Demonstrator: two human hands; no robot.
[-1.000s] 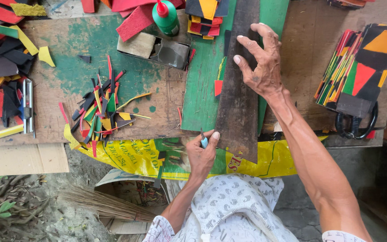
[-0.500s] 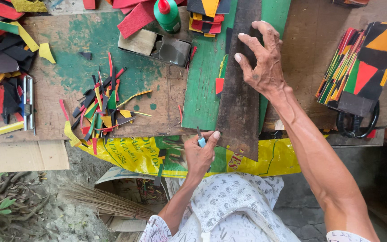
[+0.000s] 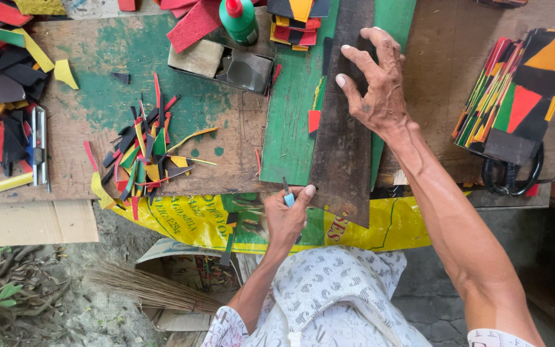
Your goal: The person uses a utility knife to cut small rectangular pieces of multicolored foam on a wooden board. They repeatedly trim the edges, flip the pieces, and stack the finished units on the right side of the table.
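Observation:
My right hand [image 3: 380,83] lies flat, fingers spread, on a long dark strip [image 3: 342,141] laid lengthwise over a green sheet [image 3: 290,128] on the worn wooden board [image 3: 232,135]. My left hand [image 3: 287,218] is closed around a small cutting blade with a pale blue grip [image 3: 287,193]. Its tip sits at the near end of the green sheet, right beside the left edge of the dark strip. A small red piece [image 3: 314,120] lies on the green sheet next to the strip.
Coloured offcuts [image 3: 142,154] are piled left of the sheet. A green glue bottle [image 3: 239,19] and an open tin [image 3: 226,64] stand behind. A stack of multicoloured patchwork pieces [image 3: 521,90] and black scissors [image 3: 509,177] lie at the right. A yellow sack [image 3: 194,218] hangs off the near edge; a broom [image 3: 142,289] lies below.
My left hand with the blade has stayed at the near end of the strip, shifting only slightly. My right hand keeps pressing on the strip.

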